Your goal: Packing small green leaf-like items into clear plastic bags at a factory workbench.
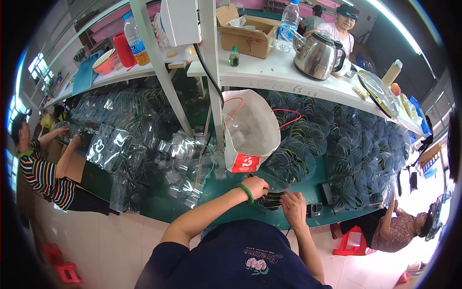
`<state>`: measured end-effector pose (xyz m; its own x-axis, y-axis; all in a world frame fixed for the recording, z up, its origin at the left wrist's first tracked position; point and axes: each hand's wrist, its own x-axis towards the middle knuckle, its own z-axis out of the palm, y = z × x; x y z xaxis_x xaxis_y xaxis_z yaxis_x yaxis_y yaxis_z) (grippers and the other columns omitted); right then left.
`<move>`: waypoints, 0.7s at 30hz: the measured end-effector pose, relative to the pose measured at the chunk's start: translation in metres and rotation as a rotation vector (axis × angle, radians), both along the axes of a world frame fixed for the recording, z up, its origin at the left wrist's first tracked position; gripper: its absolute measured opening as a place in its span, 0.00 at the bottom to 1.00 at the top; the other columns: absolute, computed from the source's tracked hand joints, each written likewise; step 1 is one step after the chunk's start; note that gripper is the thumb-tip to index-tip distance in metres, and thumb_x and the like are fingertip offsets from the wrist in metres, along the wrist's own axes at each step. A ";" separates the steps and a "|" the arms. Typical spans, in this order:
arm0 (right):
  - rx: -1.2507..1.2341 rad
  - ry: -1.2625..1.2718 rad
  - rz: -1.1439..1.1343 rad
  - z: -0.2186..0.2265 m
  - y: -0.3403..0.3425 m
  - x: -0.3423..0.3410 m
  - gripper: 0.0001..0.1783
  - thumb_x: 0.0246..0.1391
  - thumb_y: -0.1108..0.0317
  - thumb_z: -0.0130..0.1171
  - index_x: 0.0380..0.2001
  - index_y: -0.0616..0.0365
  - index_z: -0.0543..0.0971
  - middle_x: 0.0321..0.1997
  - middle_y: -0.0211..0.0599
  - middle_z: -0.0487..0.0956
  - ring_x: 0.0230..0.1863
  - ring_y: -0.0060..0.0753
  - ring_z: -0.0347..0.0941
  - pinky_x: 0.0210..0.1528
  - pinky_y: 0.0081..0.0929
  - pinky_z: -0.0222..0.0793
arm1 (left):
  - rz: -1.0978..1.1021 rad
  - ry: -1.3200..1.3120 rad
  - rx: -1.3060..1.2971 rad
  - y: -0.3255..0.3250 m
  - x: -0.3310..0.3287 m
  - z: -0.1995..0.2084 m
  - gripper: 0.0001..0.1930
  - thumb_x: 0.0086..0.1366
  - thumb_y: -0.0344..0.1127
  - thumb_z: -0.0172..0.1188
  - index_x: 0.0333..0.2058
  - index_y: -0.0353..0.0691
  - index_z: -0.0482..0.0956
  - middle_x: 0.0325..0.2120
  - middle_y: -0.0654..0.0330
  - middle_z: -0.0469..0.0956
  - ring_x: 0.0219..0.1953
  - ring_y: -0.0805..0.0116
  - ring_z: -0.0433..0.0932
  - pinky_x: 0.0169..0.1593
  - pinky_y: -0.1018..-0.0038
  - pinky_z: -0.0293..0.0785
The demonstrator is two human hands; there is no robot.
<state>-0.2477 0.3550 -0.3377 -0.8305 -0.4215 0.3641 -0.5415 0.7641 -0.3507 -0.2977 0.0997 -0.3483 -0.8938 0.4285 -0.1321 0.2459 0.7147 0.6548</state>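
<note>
from my end i watch a green tabletop (156, 204) where my left hand (255, 187), a green bangle (248, 193) at its wrist, bends its fingers over the left end of a dark bundle of strands (270, 200); the bundle lies on the near part of the table, between my two hands. my right hand (294, 207) is at its other end, fingers partly bent, and i cannot tell whether either hand's fingertips are closed on the strands. just right of that hand i see a small dark device (315, 209) and a black box (328, 192). beyond my hands stands a white bag (250, 123) with red handles, with clear packets (179, 163) scattered to its left and clear bags of dark coils (358, 149) crowding the table to its right. a white shelf (262, 71) crosses above, bearing a steel kettle (317, 55), an open carton (245, 41) and a blue-capped water bottle (289, 26). around me, a worker in a striped shirt (55, 176) stands at left, another in a patterned top (399, 231) sits at right by a red stool (350, 243), and pale floor tiles (139, 236) spread below.
</note>
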 end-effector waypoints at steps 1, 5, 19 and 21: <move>0.005 -0.002 -0.021 0.009 0.000 0.005 0.12 0.55 0.67 0.72 0.43 0.54 0.88 0.55 0.36 0.86 0.51 0.46 0.78 0.54 0.42 0.74 | 0.014 0.066 0.105 -0.005 -0.003 0.006 0.11 0.67 0.39 0.64 0.45 0.48 0.91 0.37 0.51 0.89 0.42 0.48 0.88 0.48 0.53 0.83; -0.085 0.023 -0.070 0.048 0.005 0.028 0.11 0.56 0.69 0.72 0.43 0.54 0.88 0.57 0.39 0.85 0.51 0.47 0.78 0.54 0.44 0.76 | 0.103 -0.118 0.522 -0.084 -0.007 0.025 0.12 0.74 0.37 0.64 0.44 0.33 0.89 0.38 0.55 0.91 0.41 0.67 0.90 0.47 0.71 0.84; -0.238 0.157 0.032 0.107 -0.041 0.035 0.15 0.59 0.68 0.71 0.50 0.51 0.87 0.53 0.29 0.87 0.48 0.37 0.80 0.51 0.37 0.73 | 0.605 0.500 -0.604 -0.186 -0.071 -0.174 0.21 0.63 0.45 0.68 0.53 0.46 0.85 0.50 0.54 0.86 0.61 0.54 0.77 0.73 0.47 0.59; -0.243 0.145 0.029 0.107 -0.043 0.038 0.14 0.60 0.68 0.71 0.50 0.51 0.87 0.52 0.29 0.87 0.48 0.36 0.80 0.52 0.36 0.73 | 0.568 0.507 -0.669 -0.191 -0.064 -0.174 0.16 0.62 0.45 0.69 0.47 0.48 0.88 0.46 0.56 0.87 0.58 0.54 0.77 0.73 0.47 0.59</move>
<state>-0.2094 0.3116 -0.2305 -0.7509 -0.3304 0.5718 -0.6202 0.6504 -0.4386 -0.3622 -0.0915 -0.5223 -0.9598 -0.1003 0.2623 -0.1067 0.9942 -0.0102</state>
